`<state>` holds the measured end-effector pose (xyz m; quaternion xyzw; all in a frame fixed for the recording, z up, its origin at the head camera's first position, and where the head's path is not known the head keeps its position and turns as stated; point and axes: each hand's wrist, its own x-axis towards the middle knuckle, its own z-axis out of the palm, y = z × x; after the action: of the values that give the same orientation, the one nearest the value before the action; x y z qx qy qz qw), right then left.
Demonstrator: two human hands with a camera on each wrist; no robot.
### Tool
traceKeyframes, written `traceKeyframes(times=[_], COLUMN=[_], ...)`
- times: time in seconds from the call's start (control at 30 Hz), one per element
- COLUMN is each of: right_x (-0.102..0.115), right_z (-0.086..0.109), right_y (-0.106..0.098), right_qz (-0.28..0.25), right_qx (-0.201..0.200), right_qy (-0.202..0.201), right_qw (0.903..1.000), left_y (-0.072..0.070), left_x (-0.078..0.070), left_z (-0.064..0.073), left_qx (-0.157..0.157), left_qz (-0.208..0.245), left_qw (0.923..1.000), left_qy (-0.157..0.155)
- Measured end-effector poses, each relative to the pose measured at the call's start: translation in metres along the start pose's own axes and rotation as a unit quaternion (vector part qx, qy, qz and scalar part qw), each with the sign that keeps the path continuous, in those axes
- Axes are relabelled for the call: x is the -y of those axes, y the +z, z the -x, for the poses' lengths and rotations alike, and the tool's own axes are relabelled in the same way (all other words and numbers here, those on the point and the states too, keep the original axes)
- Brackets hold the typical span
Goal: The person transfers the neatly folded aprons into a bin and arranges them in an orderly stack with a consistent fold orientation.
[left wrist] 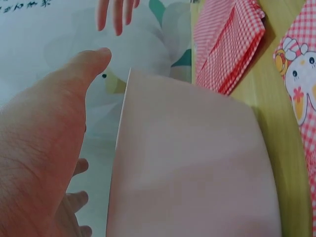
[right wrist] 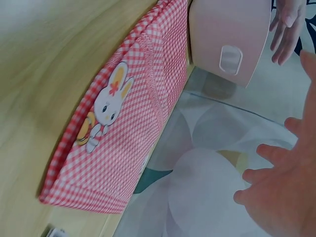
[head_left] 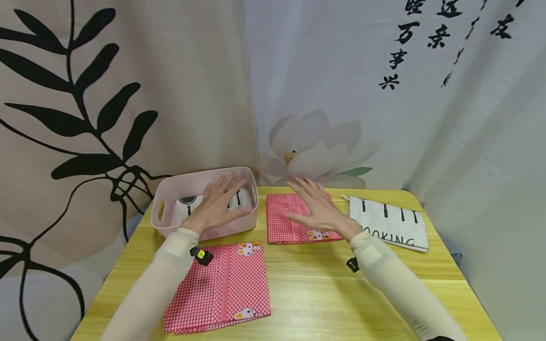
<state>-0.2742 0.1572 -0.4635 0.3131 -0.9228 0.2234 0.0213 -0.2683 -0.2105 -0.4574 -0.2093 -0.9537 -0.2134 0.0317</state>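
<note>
My left hand (head_left: 219, 206) hovers over the pink plastic basket (head_left: 170, 182), its fingers spread and holding nothing. Inside the basket lies a white cloth (head_left: 186, 203) with black utensil prints, partly hidden by that hand. To the right, my right hand (head_left: 317, 210) is held with fingers extended above a folded red-and-white checked cloth (head_left: 279, 220) with a bunny print. In the right wrist view the fingers stand apart from this cloth (right wrist: 133, 123). A larger folded checked cloth (head_left: 226, 289) with bunnies lies in front of the basket, below the left wrist.
A folded white cloth (head_left: 392, 220) with black utensil prints and lettering lies at the table's right side. The wooden table (head_left: 315, 303) backs onto a hanging curtain (head_left: 315, 61) with a lotus and black characters. A leaf-patterned curtain (head_left: 192, 94) hangs behind the basket.
</note>
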Motion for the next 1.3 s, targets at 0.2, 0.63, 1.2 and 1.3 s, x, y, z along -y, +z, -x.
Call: traceKeyframes(times=[0.2, 0.63, 1.2, 1.3], right_x=[-0.009, -0.031, -0.053, -0.057], right_z=[0.013, 0.044, 0.082, 0.089], right_y=[-0.004, -0.014, -0.025, -0.027], right_qz=[-0.007, -0.006, 0.018, 0.019], right_qx=[-0.001, -0.018, -0.037, -0.041], right_qy=[0.026, 0.053, 0.080, 0.088], right_qw=[0.9997, 0.9984, 0.9960, 0.9951], left_y=[0.010, 0.025, 0.051, 0.057], left_x=[-0.009, -0.043, -0.087, -0.094], left_z=[-0.009, -0.029, -0.053, -0.057], left_qx=[0.000, 0.020, 0.034, 0.045], left_qz=[-0.003, 0.000, -0.015, -0.020], left_qw=[0.9999, 0.9987, 0.9951, 0.9944], left_qy=[0.012, 0.047, 0.091, 0.093])
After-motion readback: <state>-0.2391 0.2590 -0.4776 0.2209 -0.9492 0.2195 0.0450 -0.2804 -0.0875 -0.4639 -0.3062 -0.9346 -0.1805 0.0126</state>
